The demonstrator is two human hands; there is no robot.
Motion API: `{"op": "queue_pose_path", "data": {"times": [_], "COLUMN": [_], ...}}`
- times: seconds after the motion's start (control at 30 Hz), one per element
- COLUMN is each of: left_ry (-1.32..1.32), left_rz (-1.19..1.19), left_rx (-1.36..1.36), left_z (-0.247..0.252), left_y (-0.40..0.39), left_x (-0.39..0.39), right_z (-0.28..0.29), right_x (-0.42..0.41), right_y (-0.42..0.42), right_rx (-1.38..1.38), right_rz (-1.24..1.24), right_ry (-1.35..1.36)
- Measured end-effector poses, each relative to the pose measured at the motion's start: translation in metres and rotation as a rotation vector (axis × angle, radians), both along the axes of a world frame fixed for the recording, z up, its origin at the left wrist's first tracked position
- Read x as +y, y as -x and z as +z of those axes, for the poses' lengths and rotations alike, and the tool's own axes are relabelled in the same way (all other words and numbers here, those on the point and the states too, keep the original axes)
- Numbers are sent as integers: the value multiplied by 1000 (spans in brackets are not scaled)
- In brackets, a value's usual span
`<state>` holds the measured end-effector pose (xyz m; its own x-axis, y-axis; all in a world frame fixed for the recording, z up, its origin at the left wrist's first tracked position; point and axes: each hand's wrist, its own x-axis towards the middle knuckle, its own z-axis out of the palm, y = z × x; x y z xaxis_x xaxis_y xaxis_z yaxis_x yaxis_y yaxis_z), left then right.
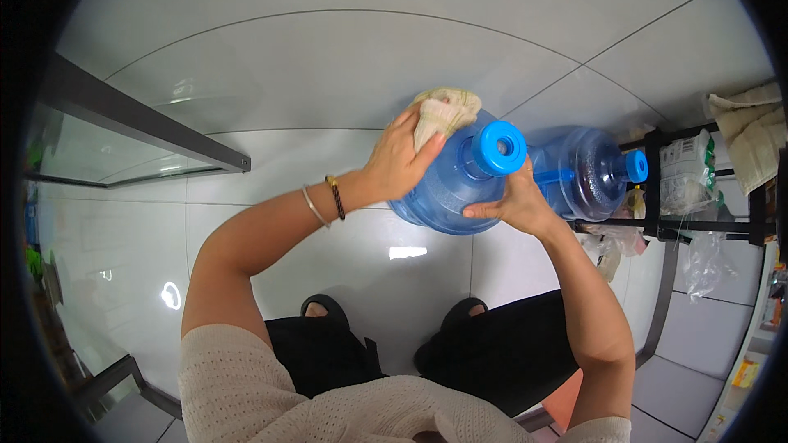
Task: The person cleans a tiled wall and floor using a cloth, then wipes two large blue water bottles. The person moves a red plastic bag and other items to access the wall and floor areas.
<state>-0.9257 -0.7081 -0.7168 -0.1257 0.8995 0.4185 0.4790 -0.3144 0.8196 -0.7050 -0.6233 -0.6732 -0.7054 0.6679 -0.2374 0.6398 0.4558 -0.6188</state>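
A large blue translucent water-cooler bottle stands upright on the tiled floor, its bright blue cap facing up. My left hand presses a crumpled cream cloth against the bottle's upper side, left of the cap. Fingers of that hand are partly hidden by the cloth. My right hand grips the bottle at its neck and shoulder, just below the cap, with the thumb on the shoulder; some fingers are hidden behind the neck. A second blue bottle with a moulded handle lies on its side to the right.
A black rack at the right holds bagged goods and a folded cloth. A clear plastic bag hangs below it. At the left, a dark-framed glass door juts inward. White tiled wall rises behind the bottles.
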Motion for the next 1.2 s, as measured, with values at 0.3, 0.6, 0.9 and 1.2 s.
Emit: {"op": "queue_pose_path", "data": {"times": [0.3,0.6,0.9,1.2], "left_ry": [647,280,8,91], "left_rz": [-285,-106,0,-61], "left_rx": [-128,-222,-117,-197], "left_z": [9,-4,-30,-20], "left_y": [33,22,-10,18], "left_x": [72,14,-84,4], "right_z": [-1,5,1,-4], "right_x": [6,2,2,6], "right_y": [-2,3,1,-2], "right_rx": [-74,-7,-29,-17], "right_rz": [6,21,-6,-1], "right_ry": [32,23,24,60]}}
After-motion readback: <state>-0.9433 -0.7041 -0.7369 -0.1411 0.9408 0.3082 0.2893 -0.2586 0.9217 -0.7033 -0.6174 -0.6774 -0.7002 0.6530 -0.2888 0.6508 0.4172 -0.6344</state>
